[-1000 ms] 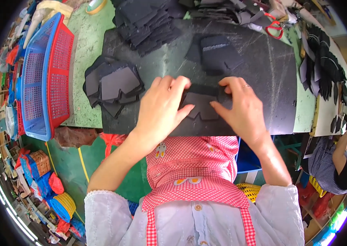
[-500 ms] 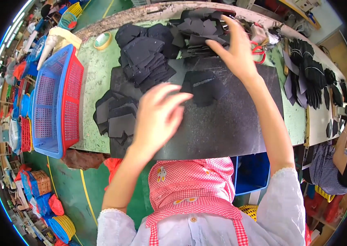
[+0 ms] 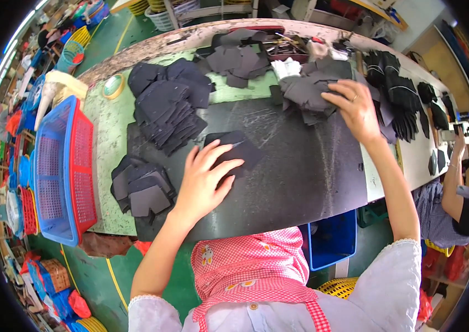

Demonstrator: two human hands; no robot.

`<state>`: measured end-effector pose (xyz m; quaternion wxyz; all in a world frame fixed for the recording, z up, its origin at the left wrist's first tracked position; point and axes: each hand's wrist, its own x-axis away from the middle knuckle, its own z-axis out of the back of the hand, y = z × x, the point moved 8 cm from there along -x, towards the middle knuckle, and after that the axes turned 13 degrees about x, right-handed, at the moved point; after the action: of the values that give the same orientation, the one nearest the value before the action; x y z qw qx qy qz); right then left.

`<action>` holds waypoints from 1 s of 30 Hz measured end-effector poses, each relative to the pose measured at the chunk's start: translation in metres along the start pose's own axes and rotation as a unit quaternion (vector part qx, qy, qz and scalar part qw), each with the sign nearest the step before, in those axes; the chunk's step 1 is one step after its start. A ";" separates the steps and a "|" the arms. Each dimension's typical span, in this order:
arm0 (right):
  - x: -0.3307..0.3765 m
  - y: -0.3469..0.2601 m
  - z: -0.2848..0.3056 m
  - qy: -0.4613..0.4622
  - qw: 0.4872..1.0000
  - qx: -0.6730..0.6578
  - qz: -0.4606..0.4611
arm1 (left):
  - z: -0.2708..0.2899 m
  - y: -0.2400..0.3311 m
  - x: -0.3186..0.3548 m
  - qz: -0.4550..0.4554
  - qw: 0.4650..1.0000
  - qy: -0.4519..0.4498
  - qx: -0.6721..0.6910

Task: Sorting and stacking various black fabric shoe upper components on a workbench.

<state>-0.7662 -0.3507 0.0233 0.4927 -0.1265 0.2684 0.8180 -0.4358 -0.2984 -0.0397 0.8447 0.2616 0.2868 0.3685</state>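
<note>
My left hand (image 3: 206, 180) has its fingers spread over a flat black cut piece (image 3: 248, 150) on the dark work board (image 3: 295, 166). The fingertips rest on or just above the piece's left part. Off to the right, my right hand (image 3: 357, 110) is at the near right edge of a loose stack of dark grey cut pieces (image 3: 314, 83). Its fingers are apart and slightly bent, thumb and forefinger touching the stack. A larger pile of black pieces (image 3: 165, 108) lies left of the board's middle, with a smaller pile (image 3: 143, 185) nearer me.
A blue and red basket (image 3: 82, 171) stands at the left table edge, with a tape roll (image 3: 113, 87) beyond it. More grey pieces (image 3: 237, 63) and a tool tray (image 3: 287, 47) lie at the back. Bundled black strips (image 3: 397, 91) are at right, near another person (image 3: 450, 205).
The grey stack has shifted right from the back pile, my right hand beside it, and covers where the red-handled scissors showed. My left hand has moved right onto the black piece. The view has shifted.
</note>
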 end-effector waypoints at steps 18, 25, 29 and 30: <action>0.016 -0.016 -0.016 -0.047 0.981 -0.105 -0.154 | -0.060 0.027 -0.172 -0.020 0.989 0.132 0.063; 0.011 -0.003 -0.033 -0.110 0.966 -0.185 -0.143 | -0.052 0.057 -0.101 -0.044 0.942 0.082 0.322; 0.007 0.010 -0.028 -0.072 0.968 -0.197 -0.136 | -0.081 0.029 -0.073 0.187 0.901 -0.028 0.391; 0.008 0.004 -0.025 -0.075 0.968 -0.198 -0.135 | -0.077 0.028 -0.068 0.146 0.942 0.006 0.303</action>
<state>-0.7748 -0.3602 0.0007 0.5825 -0.1950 0.0441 0.7879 -0.5399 -0.3165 -0.0556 0.6606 0.5421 0.3486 0.3850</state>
